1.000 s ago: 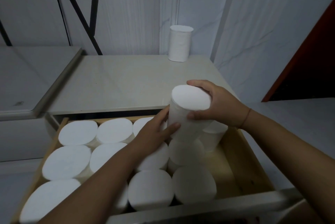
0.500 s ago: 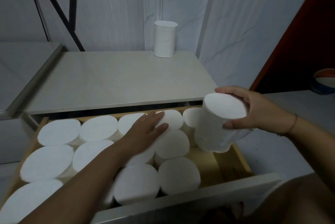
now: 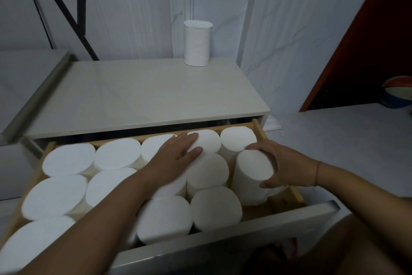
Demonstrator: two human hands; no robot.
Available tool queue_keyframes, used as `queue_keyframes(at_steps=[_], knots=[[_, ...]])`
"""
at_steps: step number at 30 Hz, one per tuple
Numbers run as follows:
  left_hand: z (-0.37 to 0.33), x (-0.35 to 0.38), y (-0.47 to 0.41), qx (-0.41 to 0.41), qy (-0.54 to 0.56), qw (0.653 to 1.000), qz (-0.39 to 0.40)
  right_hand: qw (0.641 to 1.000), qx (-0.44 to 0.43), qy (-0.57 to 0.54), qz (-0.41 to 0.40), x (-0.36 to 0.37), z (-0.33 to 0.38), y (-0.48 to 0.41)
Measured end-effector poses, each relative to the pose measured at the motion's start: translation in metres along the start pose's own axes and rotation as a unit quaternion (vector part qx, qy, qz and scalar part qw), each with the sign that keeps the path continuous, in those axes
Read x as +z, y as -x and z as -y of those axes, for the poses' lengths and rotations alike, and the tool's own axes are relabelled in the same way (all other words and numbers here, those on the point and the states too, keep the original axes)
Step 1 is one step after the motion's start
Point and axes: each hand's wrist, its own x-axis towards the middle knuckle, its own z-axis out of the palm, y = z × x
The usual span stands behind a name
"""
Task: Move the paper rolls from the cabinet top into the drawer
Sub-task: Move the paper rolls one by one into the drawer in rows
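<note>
An open drawer (image 3: 296,192) is packed with upright paper rolls; the left hand (image 3: 178,154) lies flat, fingers straight, on rolls near its back edge. The right hand (image 3: 283,167) grips a tilted roll (image 3: 252,176) at the drawer's right edge. One roll (image 3: 197,43) stands at the cabinet top's (image 3: 145,96) back edge.

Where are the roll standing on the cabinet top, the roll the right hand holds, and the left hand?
cabinet-top roll (image 3: 197,47): head view, middle of its side.
held roll (image 3: 254,164): head view, its flat top face.
left hand (image 3: 176,155): head view, back of the hand.
</note>
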Motion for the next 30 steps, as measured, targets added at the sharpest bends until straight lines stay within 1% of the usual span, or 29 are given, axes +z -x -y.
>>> queue_keyframes(at_steps=[6,11,13,16,18,21,26,30], knots=[[-0.002,-0.001,0.001,0.004,-0.006,1.0,0.006,0.999,-0.019,0.027,0.001,0.011,0.002,-0.001],[-0.002,-0.001,0.001,0.006,-0.002,1.0,0.0,0.999,-0.014,0.048,0.014,0.009,0.007,0.002],[-0.002,-0.001,0.001,0.006,-0.006,1.0,-0.002,0.996,-0.014,0.092,0.017,0.009,0.007,0.003],[-0.002,-0.001,0.001,0.008,-0.008,1.0,0.0,0.976,0.002,0.217,0.005,0.008,0.003,0.006],[-0.002,-0.001,0.001,0.009,-0.009,1.0,-0.001,0.968,0.02,0.25,-0.009,0.007,-0.001,0.009],[-0.002,-0.001,0.0,0.008,-0.013,1.0,0.002,0.97,0.024,0.242,-0.024,0.009,-0.001,0.008],[-0.001,0.0,0.001,0.008,-0.018,1.0,0.002,0.98,0.017,0.193,-0.048,0.012,0.002,-0.003],[-0.001,0.0,0.0,0.01,-0.021,1.0,0.001,0.981,0.019,0.182,-0.056,0.016,0.004,-0.009]])
